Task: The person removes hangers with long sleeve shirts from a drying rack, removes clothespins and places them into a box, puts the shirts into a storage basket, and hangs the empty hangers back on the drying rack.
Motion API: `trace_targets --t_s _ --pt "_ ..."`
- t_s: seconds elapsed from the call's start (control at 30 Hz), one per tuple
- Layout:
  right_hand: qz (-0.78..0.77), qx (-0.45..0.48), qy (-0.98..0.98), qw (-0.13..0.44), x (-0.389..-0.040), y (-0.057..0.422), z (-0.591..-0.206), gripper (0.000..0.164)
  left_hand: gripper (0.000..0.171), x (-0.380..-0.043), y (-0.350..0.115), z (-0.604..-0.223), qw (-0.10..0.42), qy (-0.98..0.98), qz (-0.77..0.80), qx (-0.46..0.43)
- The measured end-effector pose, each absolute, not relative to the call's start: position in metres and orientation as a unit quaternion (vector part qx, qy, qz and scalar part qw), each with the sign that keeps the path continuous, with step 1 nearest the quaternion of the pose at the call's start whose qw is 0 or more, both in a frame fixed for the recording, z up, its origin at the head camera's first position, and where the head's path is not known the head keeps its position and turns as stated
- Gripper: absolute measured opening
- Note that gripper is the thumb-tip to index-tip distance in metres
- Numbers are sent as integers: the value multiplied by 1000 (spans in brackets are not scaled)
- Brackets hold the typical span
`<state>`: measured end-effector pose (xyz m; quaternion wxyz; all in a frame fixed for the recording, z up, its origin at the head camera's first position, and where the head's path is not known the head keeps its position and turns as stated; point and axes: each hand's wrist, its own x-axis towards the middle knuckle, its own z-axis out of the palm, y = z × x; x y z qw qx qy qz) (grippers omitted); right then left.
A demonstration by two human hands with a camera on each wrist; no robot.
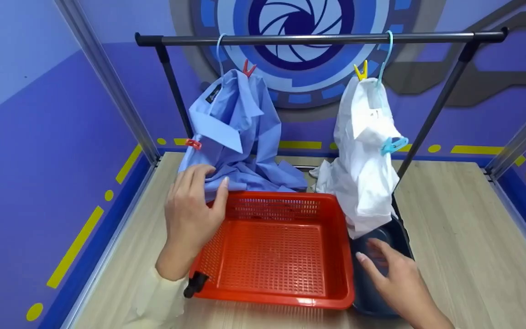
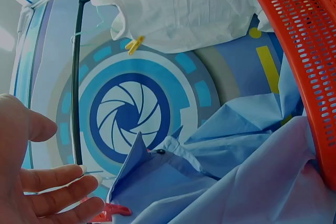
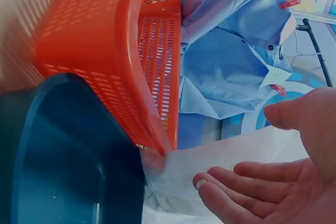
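Left hand (image 1: 191, 212) above purple-walled tabletop (image 1: 464, 242)

The blue shirt (image 1: 267, 137) is plain pale blue, its label (image 1: 213, 93) black; the white shirt (image 1: 368, 183) is plain. Of the pegs (image 1: 394, 145), two are red, one yellow, one light blue; the hangers (image 1: 218, 51) are pale blue. The basket (image 1: 272, 260) is orange-red, patterned with a grid of slots, the basin (image 1: 372, 292) dark blue, the rail (image 1: 290, 39) grey with black ends. The wall (image 1: 16, 183) is blue and purple with yellow dashes and dots; its emblem (image 2: 128, 117) sets a white shutter design within blue rings. The surface (image 1: 450, 228) is pale wood grain, the sleeve (image 1: 153, 297) cream.
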<state>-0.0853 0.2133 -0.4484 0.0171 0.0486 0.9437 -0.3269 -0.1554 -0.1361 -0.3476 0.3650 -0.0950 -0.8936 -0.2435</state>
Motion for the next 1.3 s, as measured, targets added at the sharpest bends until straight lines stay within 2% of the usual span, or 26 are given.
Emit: trace_targets --t_s 0.17,0.33,0.57,0.73,0.87,1.13,1.3 --pt "-344 47 937 39 -85 210 -452 67 32 -155 -140 -350 362 -891 -258 -88" --pt "-356 42 933 31 -84 205 -455 65 31 -156 -144 -350 373 -885 -264 -82" --pt "-366 53 927 67 -85 200 -461 79 31 -158 -151 -349 377 -884 -270 -64" --pt "-374 56 922 80 -86 197 -466 74 32 -160 -155 -348 382 -880 -276 -56" --pt "-373 55 923 80 -85 195 -470 76 32 -162 -158 -347 386 -878 -279 -50" --pt "-372 52 923 83 -84 193 -476 87 38 -168 -163 -345 374 -885 -276 -29" --pt "-369 51 924 88 -84 192 -479 86 40 -173 -165 -344 363 -890 -275 -20"
